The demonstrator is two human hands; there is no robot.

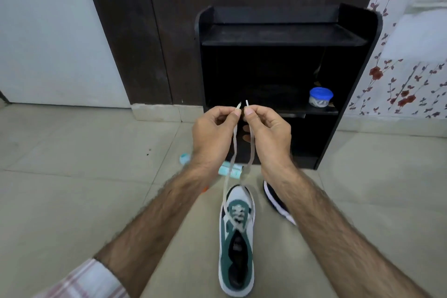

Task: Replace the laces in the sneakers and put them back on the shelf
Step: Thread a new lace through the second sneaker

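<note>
A white and green sneaker (237, 244) lies on the tiled floor, toe pointing away from me. A pale lace (231, 164) crosses its lower eyelets and both ends rise to my hands. My left hand (212, 130) pinches one lace end and my right hand (268, 130) pinches the other, tips side by side, held up level in front of the black shelf (278, 38). A second sneaker (274, 197), dark with a white sole, lies to the right, partly hidden by my right forearm.
A blue-lidded clear jar (320, 97) stands on the shelf's lower board. A light blue rolled bundle (229, 171) and a small light blue piece (184, 158) lie on the floor before the shelf. A dark door stands behind, floral wallpaper at right.
</note>
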